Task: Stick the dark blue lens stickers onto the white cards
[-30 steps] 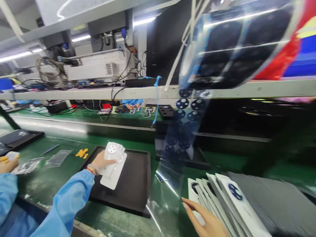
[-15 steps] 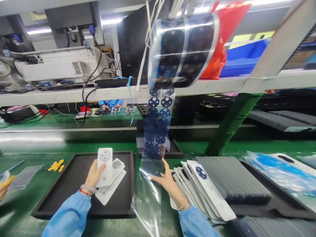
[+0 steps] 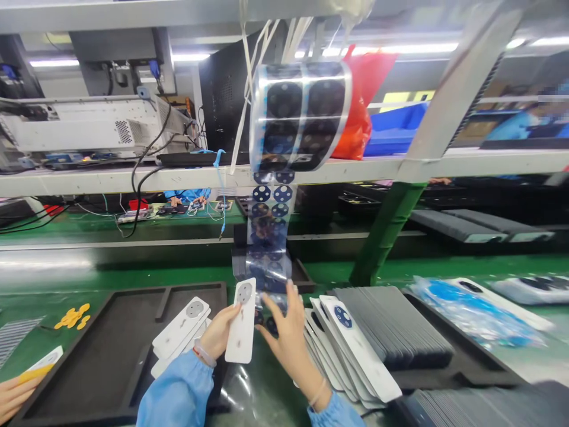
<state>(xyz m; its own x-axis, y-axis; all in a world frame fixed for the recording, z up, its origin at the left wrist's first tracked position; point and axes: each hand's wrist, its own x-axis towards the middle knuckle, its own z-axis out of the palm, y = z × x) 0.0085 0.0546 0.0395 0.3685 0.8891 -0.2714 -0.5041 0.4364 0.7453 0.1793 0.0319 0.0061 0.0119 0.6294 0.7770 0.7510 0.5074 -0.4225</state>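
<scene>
My left hand (image 3: 217, 333) is closed around the edge of a white phone back cover (image 3: 240, 343), held upright with its round grey camera area at the top. My right hand (image 3: 290, 343) is just right of the cover, thumb and fingers spread. Its fingertips are at the lower part of a clear film strip (image 3: 268, 228) carrying dark round camera-ring stickers; whether they touch it I cannot tell. The strip hangs from a sticker roll (image 3: 304, 98). More white back covers (image 3: 175, 333) lie beside my left forearm at the dark tray's right side.
A black tray (image 3: 95, 350) is at left, with yellow round pieces (image 3: 72, 317) behind it. Another person's hand (image 3: 18, 392) holds something white and yellow. Leaning white covers (image 3: 355, 353), one with a dark ring, stand beside grey stacked sheets (image 3: 395, 326). A green-wrapped post (image 3: 384, 234) rises behind.
My left hand has lifted the white cover rightward from the tray towards the strip. My right hand stays by the strip, fingers still apart. The camera view has shifted, and the other person's hand shows more.
</scene>
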